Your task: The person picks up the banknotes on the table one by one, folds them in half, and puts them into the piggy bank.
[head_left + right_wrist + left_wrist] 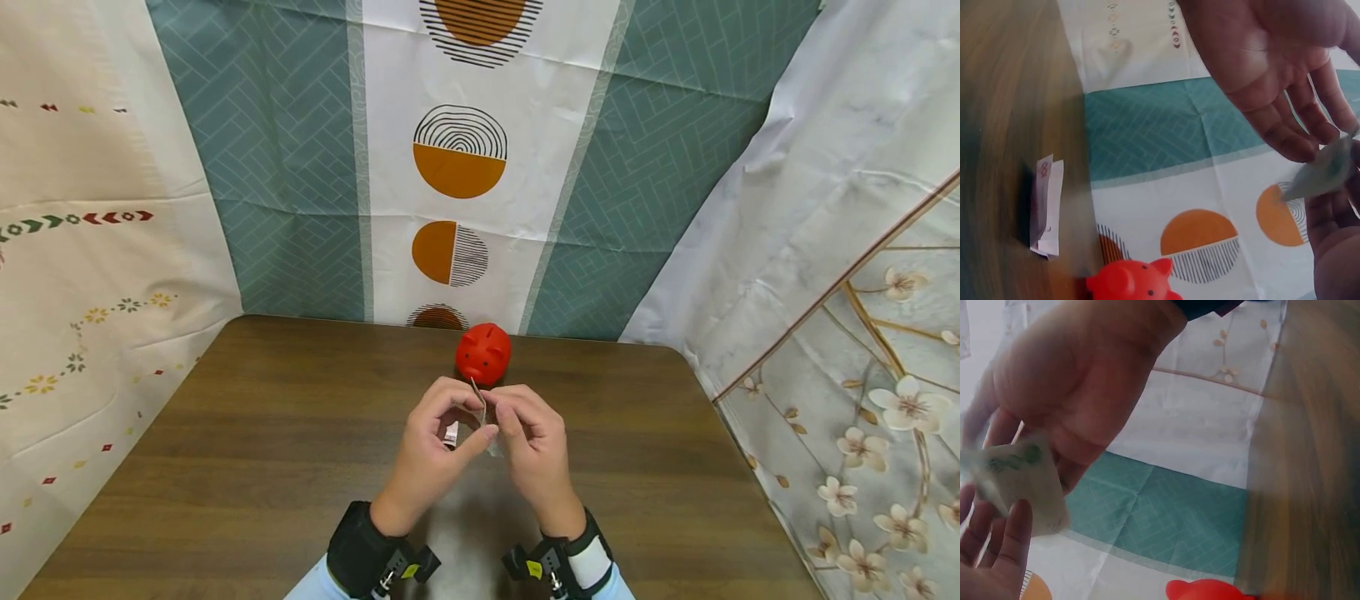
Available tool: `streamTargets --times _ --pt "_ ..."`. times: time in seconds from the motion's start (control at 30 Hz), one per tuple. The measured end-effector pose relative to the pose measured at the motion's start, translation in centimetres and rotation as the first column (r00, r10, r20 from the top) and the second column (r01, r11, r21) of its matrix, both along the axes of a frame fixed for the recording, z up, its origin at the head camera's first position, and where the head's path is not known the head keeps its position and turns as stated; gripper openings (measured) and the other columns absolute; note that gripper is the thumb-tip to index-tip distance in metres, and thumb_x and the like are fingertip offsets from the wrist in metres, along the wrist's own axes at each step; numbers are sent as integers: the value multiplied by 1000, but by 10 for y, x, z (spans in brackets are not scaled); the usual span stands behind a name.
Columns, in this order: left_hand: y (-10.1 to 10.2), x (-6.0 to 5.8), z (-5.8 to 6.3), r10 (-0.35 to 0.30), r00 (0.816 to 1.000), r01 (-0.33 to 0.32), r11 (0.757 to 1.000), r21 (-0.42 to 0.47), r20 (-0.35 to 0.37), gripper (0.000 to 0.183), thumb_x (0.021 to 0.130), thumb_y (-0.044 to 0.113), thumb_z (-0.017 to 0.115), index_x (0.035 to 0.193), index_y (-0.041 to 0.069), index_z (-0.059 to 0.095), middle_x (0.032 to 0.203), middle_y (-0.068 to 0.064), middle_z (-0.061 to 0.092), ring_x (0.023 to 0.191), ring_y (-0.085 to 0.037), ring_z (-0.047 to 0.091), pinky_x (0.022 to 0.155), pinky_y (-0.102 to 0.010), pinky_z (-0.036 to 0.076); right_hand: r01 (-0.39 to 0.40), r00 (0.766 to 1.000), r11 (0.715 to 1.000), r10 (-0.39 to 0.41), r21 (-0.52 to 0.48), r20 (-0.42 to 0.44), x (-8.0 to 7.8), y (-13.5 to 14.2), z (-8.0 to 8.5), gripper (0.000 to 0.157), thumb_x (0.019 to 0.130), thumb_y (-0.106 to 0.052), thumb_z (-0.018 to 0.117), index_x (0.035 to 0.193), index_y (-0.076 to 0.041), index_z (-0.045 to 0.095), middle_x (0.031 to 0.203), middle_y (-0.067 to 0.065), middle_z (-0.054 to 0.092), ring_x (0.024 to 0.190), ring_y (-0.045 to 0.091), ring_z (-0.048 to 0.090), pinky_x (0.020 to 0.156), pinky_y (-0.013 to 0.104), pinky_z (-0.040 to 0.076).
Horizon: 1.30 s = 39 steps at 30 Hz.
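Observation:
A greenish banknote (pixel 1029 481), bent and partly blurred, is held up between my two hands above the table. My left hand (pixel 429 446) pinches one side of this note, its fingers and thumb curved around it. On the other side my right hand (pixel 536 446) has its thumb and fingertips on the paper. In the head view the note shows nearly edge-on. Below the hands a folded pinkish banknote (pixel 1046 209) marked 100 stands on the table. Just beyond the hands sits a red piggy bank (pixel 483 353), facing me.
The brown wooden table (pixel 247 450) ends at a patterned green and white cloth (pixel 300 167) behind the piggy bank. Pale cloths hang at both sides, the right one (pixel 862 400) with flowers. Each wrist wears a black strap with a camera.

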<state>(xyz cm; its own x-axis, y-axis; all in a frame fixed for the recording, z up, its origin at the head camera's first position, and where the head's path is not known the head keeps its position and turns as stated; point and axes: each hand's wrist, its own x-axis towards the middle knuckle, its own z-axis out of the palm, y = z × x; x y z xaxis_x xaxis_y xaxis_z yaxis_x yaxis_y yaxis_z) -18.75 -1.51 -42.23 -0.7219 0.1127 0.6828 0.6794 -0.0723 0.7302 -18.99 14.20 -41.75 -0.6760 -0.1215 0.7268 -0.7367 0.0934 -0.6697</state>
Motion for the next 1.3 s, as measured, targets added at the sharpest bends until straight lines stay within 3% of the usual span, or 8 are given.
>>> streamTargets --times 0.07,0.17,0.3,0.4,0.57,0.77,0.93,1.3 --pt "0 -1 -1 -6 999 6 1000 -6 -51 22 88 -5 72 107 6 66 108 -10 57 96 -23 59 78 -28 58 -55 998 998 55 -25 23 0 1 0 23 98 5 59 117 2 72 107 17 70 99 18 67 85 27 60" --pt "0 -2 -2 17 995 -17 1000 -7 -93 20 91 -7 68 106 5 70 107 -11 58 92 -20 58 76 -25 57 -95 994 993 98 -64 39 -1 3 1 23 94 7 64 116 4 72 106 18 70 95 18 67 78 26 61" --pt "-1 -3 -1 99 992 -97 995 28 -76 19 90 -8 69 105 4 69 99 -11 59 80 -19 54 67 -21 52 -54 997 996 58 -68 48 -1 4 2 22 92 12 64 109 2 75 98 14 71 79 13 61 54 20 50" --pt "-3 -3 0 122 992 -120 991 52 -28 25 88 -8 72 109 2 63 98 -13 55 79 -20 50 65 -20 49 -30 997 998 35 -60 67 -1 7 3 21 93 11 64 106 0 77 95 10 69 74 13 55 46 23 40" --pt "-7 -3 3 71 997 -72 997 26 22 30 90 -5 73 115 2 60 100 -12 58 81 -17 51 65 -21 49 -88 991 994 94 -65 96 -1 10 4 19 94 9 65 105 0 77 91 8 66 74 15 54 49 28 44" --pt "-11 0 5 16 999 -14 998 -64 37 12 93 1 71 97 13 71 80 -1 63 62 -11 47 49 -23 39 -88 990 996 91 -34 110 -1 13 5 19 90 11 69 100 -3 78 85 6 71 70 15 54 47 25 42" --pt "-13 1 6 -10 998 14 997 -78 57 12 95 1 68 99 11 71 87 -6 69 68 -12 58 54 -26 54 -89 992 996 89 -5 86 -1 13 5 22 87 13 70 99 -4 77 84 6 71 62 14 46 43 25 34" --pt "-12 1 5 -47 998 46 998 -33 -40 14 94 -5 67 97 8 70 84 -9 67 70 -13 61 55 -29 58 -154 988 987 155 -34 22 3 6 8 20 89 16 65 97 -1 71 83 9 66 75 17 59 50 28 47"
